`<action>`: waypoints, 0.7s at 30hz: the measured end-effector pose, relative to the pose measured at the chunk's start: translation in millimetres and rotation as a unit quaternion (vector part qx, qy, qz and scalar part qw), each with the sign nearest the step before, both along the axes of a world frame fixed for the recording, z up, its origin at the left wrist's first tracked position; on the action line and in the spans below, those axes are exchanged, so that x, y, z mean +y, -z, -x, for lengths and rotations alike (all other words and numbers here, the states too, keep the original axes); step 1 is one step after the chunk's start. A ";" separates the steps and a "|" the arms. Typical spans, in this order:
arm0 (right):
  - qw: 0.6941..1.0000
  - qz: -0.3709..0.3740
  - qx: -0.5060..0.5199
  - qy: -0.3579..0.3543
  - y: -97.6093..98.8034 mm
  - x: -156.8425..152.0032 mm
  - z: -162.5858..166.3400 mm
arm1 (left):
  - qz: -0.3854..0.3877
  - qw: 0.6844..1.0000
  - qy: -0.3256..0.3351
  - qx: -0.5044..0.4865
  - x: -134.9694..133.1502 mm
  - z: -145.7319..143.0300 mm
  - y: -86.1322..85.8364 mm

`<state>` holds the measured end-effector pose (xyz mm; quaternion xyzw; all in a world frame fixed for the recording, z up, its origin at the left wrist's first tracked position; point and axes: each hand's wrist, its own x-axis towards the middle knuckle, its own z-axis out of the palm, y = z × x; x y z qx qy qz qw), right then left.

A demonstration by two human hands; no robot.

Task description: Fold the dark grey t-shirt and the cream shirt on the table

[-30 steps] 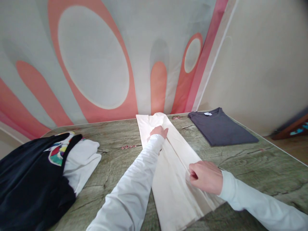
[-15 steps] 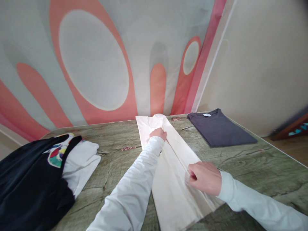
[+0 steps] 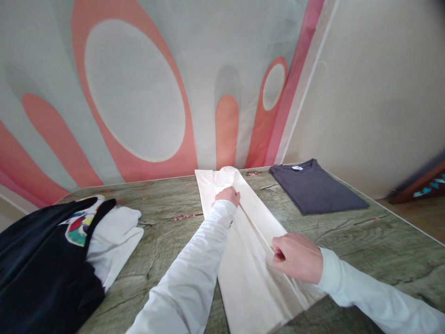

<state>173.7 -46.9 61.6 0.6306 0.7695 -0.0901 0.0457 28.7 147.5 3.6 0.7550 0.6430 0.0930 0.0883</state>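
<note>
A cream garment (image 3: pixel 248 250), folded into a long narrow strip, lies on the table and runs from near me to the far edge. My left hand (image 3: pixel 227 195) reaches out to its far end, fingers curled and pinching the cloth there. Closer to me, my right hand (image 3: pixel 295 257) is closed on the folded right edge of the same garment. Both arms wear white long sleeves.
The table (image 3: pixel 167 232) has a green wood-grain top. A folded dark grey T-shirt (image 3: pixel 314 188) lies at the back right. At the left sits a pile with a black garment (image 3: pixel 38 260), a white one (image 3: pixel 116 241) and a colourful print. A pink-and-grey patterned wall stands behind.
Both hands keep their hold on the cream garment. My left hand's fingers have curled tighter on the far end. The view has shifted slightly.
</note>
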 end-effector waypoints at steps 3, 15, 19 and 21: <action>1.000 0.000 0.007 -0.001 -0.7 -0.2 0.1 | -0.005 1.000 0.004 -0.001 0.8 0.1 1.6; 0.999 -0.003 0.032 -0.016 18.7 1.8 -0.1 | -0.013 1.000 0.005 0.006 3.7 0.7 3.9; 0.999 0.003 0.036 -0.015 16.7 1.2 2.3 | -0.012 1.000 0.009 0.011 3.9 0.5 3.8; 0.999 0.008 0.038 -0.015 16.1 0.4 3.6 | -0.012 1.000 0.013 0.013 2.9 0.6 1.5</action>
